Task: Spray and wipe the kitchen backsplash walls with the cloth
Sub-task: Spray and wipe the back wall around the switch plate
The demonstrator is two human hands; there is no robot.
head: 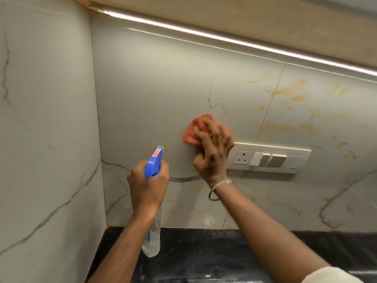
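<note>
The backsplash wall (155,94) is glossy grey marble-look tile with dark veins and orange streaks toward the right. My right hand (213,149) presses a crumpled red-orange cloth (192,129) flat against the wall, just left of the switch plate. My left hand (148,185) grips the neck of a clear spray bottle (153,233) with a blue trigger head (154,162). The nozzle points up toward the wall, below and left of the cloth. The bottle's body hangs down behind my left forearm.
A white switch and socket plate (271,158) is mounted on the wall right of my right hand. A side wall (47,127) meets the backsplash in a corner at the left. Black stone countertop (204,254) runs below. An LED strip (224,39) glows under the upper cabinet.
</note>
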